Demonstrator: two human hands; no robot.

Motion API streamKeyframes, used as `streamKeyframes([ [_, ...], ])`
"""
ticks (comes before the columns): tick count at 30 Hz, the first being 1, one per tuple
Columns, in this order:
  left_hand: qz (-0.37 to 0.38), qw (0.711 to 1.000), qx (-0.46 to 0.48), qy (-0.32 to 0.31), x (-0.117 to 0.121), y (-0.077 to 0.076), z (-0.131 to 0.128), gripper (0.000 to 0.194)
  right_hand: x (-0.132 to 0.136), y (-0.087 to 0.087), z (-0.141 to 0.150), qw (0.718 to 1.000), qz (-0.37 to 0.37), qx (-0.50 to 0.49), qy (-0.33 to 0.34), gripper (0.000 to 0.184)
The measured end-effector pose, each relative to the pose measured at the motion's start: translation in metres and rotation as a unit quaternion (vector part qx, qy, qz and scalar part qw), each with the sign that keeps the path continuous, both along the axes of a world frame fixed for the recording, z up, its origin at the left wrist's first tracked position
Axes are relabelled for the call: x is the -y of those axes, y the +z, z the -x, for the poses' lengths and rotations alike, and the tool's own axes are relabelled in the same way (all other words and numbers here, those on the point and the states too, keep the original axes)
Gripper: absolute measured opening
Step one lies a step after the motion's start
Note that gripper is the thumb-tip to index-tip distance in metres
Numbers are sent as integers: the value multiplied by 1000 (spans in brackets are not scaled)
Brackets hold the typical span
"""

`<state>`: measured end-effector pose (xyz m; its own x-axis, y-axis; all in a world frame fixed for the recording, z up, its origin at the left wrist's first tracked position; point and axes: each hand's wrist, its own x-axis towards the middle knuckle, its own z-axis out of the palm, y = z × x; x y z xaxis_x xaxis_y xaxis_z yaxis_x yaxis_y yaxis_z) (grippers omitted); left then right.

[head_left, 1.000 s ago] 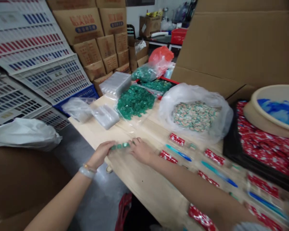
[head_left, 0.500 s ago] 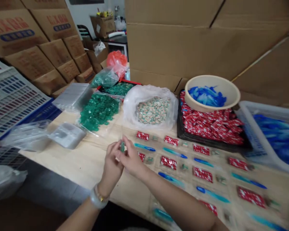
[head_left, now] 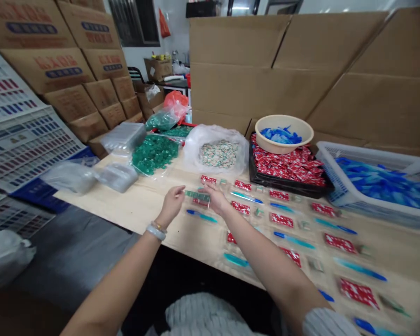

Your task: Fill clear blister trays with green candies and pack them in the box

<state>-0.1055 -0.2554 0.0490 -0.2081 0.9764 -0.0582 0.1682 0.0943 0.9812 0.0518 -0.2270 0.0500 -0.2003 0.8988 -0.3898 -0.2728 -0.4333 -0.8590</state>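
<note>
Between my hands is a short, clear strip with small green squares (head_left: 193,195), stretched over the table. My left hand (head_left: 174,199) is closed, its fingertips pinched at the strip's left end. My right hand (head_left: 215,197) has its fingers round the right end. Just beneath lies a red patterned packet (head_left: 200,202), partly covered by the strip. A blue-and-turquoise plastic piece (head_left: 202,215) lies below it. Rows of similar sets, each with a red packet (head_left: 282,220), a blue piece (head_left: 294,240) and a small green-and-clear packet (head_left: 304,226), extend to the right.
Green packets (head_left: 156,151) are heaped at the back left by clear plastic sleeves (head_left: 117,177). A white bag (head_left: 192,149) holds small pieces. A cream bowl (head_left: 304,126) sits on a black tray (head_left: 287,183) of red packets. A white basket (head_left: 339,186) holds blue pieces.
My hands have moved apart, and the green strip, mostly hidden between the fingers before, now shows stretched between them. The camera view has tilted up, showing more of the room.
</note>
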Motion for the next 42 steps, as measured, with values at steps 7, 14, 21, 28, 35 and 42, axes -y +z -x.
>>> streamKeyframes([
  [7,112,985,126,48,1,-11,40,39,6,-3,35,980,-147,117,73,33],
  [14,176,911,370,-42,-24,-19,93,57,32,-9,117,746,-437,441,242,48],
  [21,289,857,412,-107,-67,-39,113,39,12,-35,126,671,-420,544,277,51],
  [28,309,874,345,-146,-72,-21,132,31,8,-48,122,681,-458,526,225,41],
  [35,184,965,159,-95,-69,-8,122,48,-8,-15,70,880,-352,318,18,27],
  [42,138,950,87,-265,-99,-5,58,31,-31,6,-1,994,-20,4,-103,27],
])
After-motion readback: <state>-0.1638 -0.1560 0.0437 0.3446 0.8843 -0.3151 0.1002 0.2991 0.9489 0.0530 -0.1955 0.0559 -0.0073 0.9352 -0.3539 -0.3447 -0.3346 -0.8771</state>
